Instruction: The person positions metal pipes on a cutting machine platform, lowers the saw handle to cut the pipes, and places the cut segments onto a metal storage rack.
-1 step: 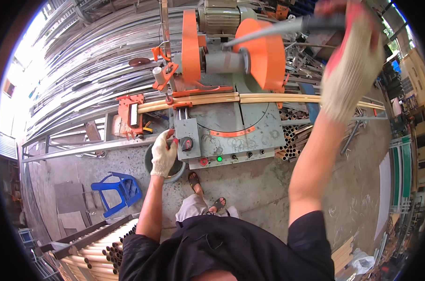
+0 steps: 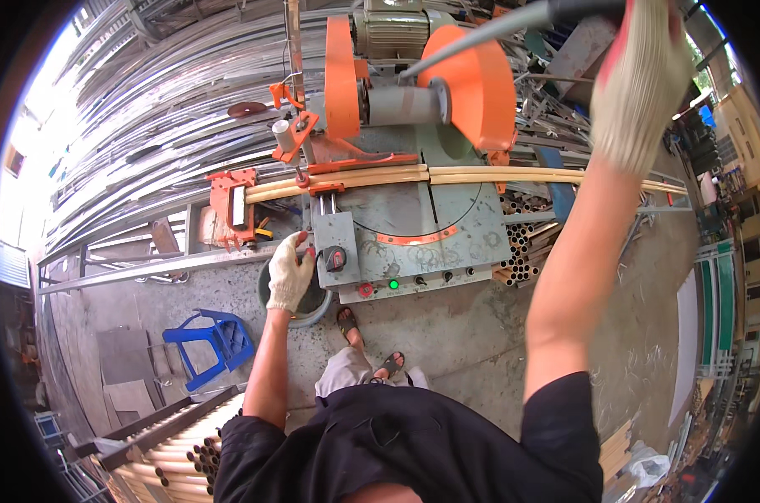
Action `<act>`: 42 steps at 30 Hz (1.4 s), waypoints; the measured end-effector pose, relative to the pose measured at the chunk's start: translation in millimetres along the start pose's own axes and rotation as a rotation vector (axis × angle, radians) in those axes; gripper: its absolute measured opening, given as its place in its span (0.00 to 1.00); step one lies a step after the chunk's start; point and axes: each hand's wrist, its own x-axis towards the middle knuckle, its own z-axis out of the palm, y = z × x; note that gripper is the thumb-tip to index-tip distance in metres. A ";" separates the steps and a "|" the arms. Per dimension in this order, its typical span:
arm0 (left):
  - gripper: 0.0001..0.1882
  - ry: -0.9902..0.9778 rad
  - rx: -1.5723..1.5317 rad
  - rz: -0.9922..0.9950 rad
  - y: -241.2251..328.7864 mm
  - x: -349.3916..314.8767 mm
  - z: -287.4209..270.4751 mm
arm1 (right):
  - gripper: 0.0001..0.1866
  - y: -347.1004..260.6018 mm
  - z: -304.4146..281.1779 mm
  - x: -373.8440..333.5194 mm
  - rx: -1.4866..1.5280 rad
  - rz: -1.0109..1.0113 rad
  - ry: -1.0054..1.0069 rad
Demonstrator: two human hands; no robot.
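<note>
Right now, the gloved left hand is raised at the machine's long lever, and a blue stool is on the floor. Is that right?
No: the head view shows the right hand, not the left hand, raised at the lever; the rest stands.

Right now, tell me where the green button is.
In the head view, the green button sits on the machine's front panel, just right of the red button, rightward of the left hand.

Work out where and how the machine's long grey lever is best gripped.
The grey lever is probably best gripped by its dark sleeve, approached from the person's right: this thicker end extends right, past the orange guard, while the thinner rod crosses in front of it.
</note>
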 end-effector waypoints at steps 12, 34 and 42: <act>0.31 -0.133 0.578 0.242 -166.6 210.8 60.1 | 0.16 97.0 -24.1 20.9 -0.614 0.018 -0.236; 0.29 -0.401 0.489 0.352 -193.5 257.4 67.8 | 0.23 125.0 -82.3 -564.8 -1.065 1.406 -1.105; 0.15 -0.521 0.598 0.206 -147.0 206.7 55.4 | 0.18 218.2 -173.0 -442.8 -1.024 1.322 -0.788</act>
